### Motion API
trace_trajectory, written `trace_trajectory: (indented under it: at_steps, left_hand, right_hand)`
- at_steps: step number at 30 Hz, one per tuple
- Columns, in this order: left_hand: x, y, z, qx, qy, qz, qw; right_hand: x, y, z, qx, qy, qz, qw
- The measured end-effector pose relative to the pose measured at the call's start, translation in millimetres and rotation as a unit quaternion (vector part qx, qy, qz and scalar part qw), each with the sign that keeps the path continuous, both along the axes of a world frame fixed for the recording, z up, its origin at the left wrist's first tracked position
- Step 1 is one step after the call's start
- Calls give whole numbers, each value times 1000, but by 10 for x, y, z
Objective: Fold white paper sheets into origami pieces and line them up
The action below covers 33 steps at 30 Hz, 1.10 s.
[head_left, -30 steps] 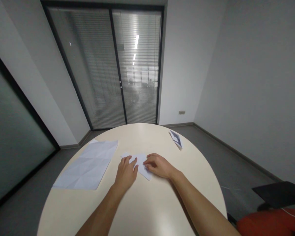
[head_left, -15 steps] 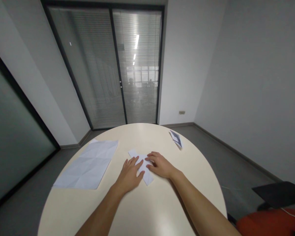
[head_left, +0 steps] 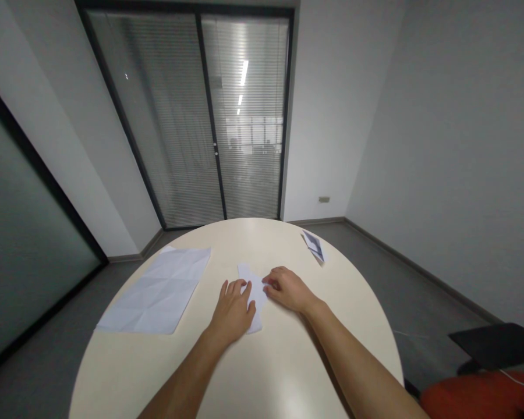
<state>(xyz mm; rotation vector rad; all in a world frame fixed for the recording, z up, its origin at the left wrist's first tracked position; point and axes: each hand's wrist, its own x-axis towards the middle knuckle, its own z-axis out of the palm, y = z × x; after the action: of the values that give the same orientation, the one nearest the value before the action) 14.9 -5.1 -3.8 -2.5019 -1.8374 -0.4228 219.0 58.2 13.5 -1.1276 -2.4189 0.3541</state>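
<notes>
Fingers of the left hand (head_left: 232,311) were spread, their tips resting on the left side of a small white paper (head_left: 256,291). On the right hand (head_left: 290,289), the fingers were curled, thumb and forefinger tips close together at the paper's right edge; whether they pinched it could not be told. The small paper lay upon a round cream table (head_left: 253,372), between the two hands and inward from the table's far edge. A large creased white sheet (head_left: 166,291) lay along the table's left edge, and a folded paper with a dark patch (head_left: 314,247) sat near the far right edge, both apart from the hands. For good control, light, even pressure from the left fingers seemed best, so the paper would not slide, with the right fingertips working close to its edge.
</notes>
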Motion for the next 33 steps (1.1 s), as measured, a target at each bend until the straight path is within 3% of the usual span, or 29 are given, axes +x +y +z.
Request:
trace_trajectory:
  at_steps: [6,14,23,28,33]
  left_hand:
    - [-35,19,-46,-4,4,-33,999]
    - [-53,43,-98,4,7,-85,996]
    - [-55,1,10,-26,-17,-174,984]
    - [-42,-21,33,-22,-30,-175,984]
    - [-33,1,59,-8,-32,-199,979]
  right_hand:
    - [14,-17,-15,-19,9,-1,1000]
    - [-93,-14,-167,22,31,116,993]
    - [2,22,-225,-78,-14,5,997]
    - [48,75,-247,-75,-27,-47,996]
    - [50,106,-310,-52,-31,-48,997]
